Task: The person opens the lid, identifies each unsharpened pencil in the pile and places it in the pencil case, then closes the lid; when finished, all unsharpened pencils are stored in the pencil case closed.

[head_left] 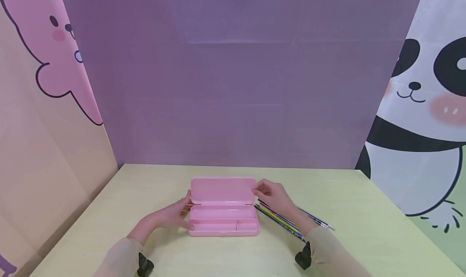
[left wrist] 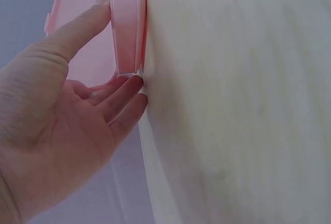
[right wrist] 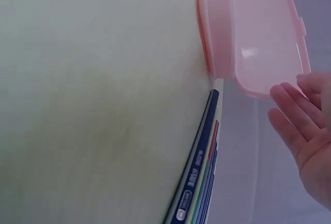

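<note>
A pink plastic pencil case (head_left: 223, 231) stands open on the table, its lid (head_left: 223, 190) raised at the back. Compartments inside the base hold nothing visible. My left hand (head_left: 171, 215) grips the base's left end; in the left wrist view the thumb lies over the rim and the other fingers reach around the lower side. At the lid's right edge, my right hand (head_left: 274, 194) pinches with thumb and fingertips, as the right wrist view also shows. Several pencils (head_left: 280, 219) lie under and beside the right forearm, their ends close to the case.
The light wooden table (head_left: 174, 256) ends at a purple backdrop (head_left: 233, 87). A panda picture (head_left: 415, 119) is on the right wall, a pink cartoon figure (head_left: 47, 46) on the left. Each wrist carries a small black device.
</note>
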A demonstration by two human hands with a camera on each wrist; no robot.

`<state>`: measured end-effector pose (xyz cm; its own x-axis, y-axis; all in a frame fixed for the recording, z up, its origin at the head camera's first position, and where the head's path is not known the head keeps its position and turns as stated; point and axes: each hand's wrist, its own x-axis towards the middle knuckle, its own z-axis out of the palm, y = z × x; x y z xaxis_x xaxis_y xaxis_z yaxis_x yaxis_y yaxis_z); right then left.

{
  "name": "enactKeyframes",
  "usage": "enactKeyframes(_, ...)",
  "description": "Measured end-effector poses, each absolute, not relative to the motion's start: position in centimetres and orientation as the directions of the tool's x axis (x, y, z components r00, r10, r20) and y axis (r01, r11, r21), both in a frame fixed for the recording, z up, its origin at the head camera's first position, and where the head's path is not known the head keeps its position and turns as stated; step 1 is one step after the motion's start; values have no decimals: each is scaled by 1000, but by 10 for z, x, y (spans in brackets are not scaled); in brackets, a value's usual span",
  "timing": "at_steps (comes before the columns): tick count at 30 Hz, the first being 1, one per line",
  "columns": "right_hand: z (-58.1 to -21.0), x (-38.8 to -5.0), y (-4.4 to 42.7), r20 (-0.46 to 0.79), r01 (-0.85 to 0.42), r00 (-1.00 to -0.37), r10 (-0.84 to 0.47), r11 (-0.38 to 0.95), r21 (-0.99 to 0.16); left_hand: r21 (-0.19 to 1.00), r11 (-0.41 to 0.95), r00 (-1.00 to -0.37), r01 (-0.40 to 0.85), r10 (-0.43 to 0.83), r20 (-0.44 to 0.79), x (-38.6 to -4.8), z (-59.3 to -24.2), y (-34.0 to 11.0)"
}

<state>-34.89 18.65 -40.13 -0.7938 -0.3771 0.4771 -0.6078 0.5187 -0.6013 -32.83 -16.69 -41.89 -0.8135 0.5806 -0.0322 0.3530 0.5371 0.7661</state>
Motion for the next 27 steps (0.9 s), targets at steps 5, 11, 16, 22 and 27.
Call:
enactKeyframes(5,-405,-349,188,401,-612,-790,-464,555,-563,749,566,-835,345,549,-30,-326,-417,-166)
enactKeyframes(11,-405,-348,191,287,-586,-799,-528,577,-569,716,590,-853,372,522,13,-326,-415,-165)
enactKeyframes(16,-406,-346,191,218,-553,-803,-555,557,-619,663,601,-844,447,528,90,-328,-417,-165)
enactKeyframes(22,-405,-344,190,171,-517,-812,-558,549,-657,610,598,-819,520,551,159,-329,-419,-165)
enactKeyframes(27,-407,-343,188,144,-489,-827,-543,572,-659,624,604,-820,496,563,108,-328,-419,-167)
